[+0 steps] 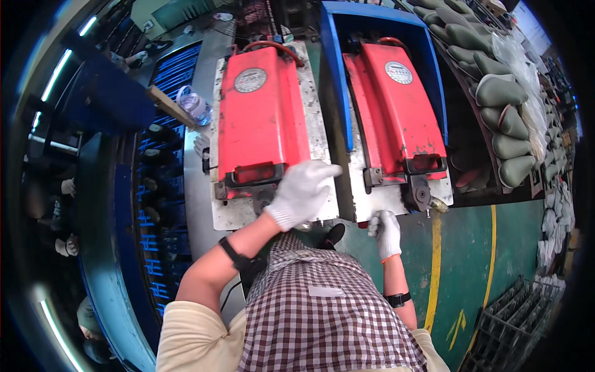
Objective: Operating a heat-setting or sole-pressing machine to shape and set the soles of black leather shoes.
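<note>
Two red machine covers sit side by side on pale metal plates: a left cover [263, 118] and a right cover [396, 111], each with a round silver plate and a black front handle. My left hand [302, 193], in a white knit glove, lies over the near right corner of the left machine, beside its black handle [254, 175]. Its fingers reach rightward, apart, with nothing visible in them. My right hand [387, 234], also gloved, is at the front edge of the right machine's plate, near a small red knob [363, 224]. Its fingers are loosely bent and look empty.
A blue metal frame [384, 11] surrounds the right machine. Green boot-shaped pieces [502, 90] fill a rack at the right. A dark wire cart [514, 322] stands at the lower right. On the left, a blue-slatted conveyor [176, 74] runs past a plastic cup [193, 106].
</note>
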`<state>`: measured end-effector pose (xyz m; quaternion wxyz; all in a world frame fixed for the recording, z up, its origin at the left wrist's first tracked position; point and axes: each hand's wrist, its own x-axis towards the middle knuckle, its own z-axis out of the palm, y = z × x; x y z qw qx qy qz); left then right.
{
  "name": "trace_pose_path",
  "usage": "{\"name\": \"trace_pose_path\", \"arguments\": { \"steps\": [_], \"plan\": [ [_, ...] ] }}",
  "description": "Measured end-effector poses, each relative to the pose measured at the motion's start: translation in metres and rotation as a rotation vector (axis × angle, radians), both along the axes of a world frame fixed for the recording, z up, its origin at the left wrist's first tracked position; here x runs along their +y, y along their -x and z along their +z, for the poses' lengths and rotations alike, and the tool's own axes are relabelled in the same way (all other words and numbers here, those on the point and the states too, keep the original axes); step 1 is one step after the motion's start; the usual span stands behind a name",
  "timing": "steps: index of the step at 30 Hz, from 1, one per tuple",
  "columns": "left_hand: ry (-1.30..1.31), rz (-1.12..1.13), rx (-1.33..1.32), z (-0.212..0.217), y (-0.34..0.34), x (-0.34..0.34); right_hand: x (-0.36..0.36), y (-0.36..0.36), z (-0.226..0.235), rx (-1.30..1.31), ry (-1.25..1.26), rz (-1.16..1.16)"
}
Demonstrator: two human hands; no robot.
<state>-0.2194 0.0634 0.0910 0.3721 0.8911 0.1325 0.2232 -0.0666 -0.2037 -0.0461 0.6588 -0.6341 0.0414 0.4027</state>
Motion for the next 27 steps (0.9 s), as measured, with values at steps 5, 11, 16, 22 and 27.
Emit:
{"name": "trace_pose_path", "arguments": {
  "steps": [5, 11, 16, 22, 27],
  "plan": [
    [-0.067, 0.367, -0.004, -0.006, 0.091, 0.041, 0.075, 0.041, 0.04, -0.386, 0.033, 0.598],
    [-0.255, 0.26, 0.617, -0.014, 0.076, 0.052, 0.151, 0.111, 0.069, -0.822, 0.19, 1.177],
    [-0.158, 0.138, 0.743, -0.016, 0.071, 0.065, 0.165, 0.117, 0.037, -0.686, 0.174, 1.187],
    [-0.005, 0.049, 0.852, -0.007, 0.065, 0.079, 0.161, 0.113, 0.007, -0.553, 0.129, 1.078],
    [0.01, 0.069, 0.852, -0.009, 0.064, 0.079, 0.165, 0.115, 0.027, -0.492, 0.144, 1.073]
  ]
}}
